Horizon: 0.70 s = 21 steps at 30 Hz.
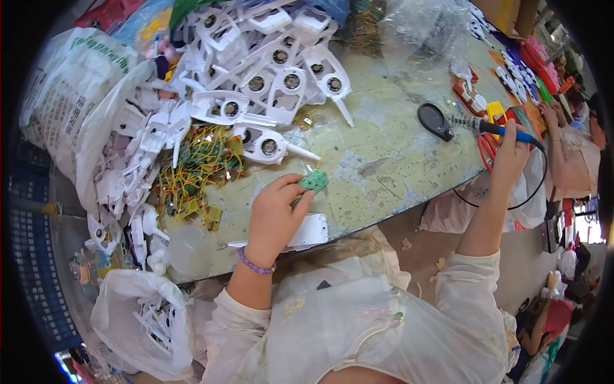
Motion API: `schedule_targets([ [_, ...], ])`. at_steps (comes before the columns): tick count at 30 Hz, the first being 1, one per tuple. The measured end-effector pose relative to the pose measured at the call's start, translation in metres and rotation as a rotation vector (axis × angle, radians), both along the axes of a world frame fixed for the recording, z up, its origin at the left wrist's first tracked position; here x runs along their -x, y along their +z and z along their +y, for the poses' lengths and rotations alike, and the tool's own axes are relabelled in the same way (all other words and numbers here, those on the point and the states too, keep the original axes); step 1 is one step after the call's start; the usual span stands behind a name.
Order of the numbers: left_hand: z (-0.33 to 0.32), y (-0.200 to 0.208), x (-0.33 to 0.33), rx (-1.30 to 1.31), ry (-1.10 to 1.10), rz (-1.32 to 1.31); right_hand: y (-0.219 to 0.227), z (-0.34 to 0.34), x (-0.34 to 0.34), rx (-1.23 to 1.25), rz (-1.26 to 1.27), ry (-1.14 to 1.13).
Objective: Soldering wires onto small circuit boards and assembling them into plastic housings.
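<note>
Head view: left fingers (288,190) pinch a green circuit board (315,181); right fingers (510,133) clamp a blue-handled soldering iron (488,127); a white sack (80,112) bears green and grey lettering (101,47).

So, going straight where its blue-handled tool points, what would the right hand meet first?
The blue-handled soldering iron would likely reach the black oval object first; depth is unclear, they may be touching.

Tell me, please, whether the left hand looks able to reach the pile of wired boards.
Probably yes: the left hand is near the pile of wired boards, with only tabletop between, though it holds a green circuit board.
</note>
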<state>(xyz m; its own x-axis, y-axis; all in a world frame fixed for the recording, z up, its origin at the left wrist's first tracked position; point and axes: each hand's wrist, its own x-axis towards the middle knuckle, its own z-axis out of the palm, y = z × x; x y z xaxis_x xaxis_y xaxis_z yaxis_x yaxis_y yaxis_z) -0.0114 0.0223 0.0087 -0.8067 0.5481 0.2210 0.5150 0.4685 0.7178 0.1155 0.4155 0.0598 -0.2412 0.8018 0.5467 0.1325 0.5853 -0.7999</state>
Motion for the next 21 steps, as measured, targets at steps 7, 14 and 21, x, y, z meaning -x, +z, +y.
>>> schedule_targets([
  [7, 0.008, 0.012, -0.002, 0.072, -0.025, 0.285, -0.033, -0.034, 0.023, 0.063, 0.282, 0.081],
  [14, 0.022, 0.006, 0.001, 0.337, -0.033, 0.252, -0.069, -0.148, 0.041, 0.294, -0.064, 0.603],
  [21, 0.008, 0.024, -0.009, 0.154, 0.059, 0.185, -0.034, -0.188, 0.101, 0.094, -0.439, 0.892],
])
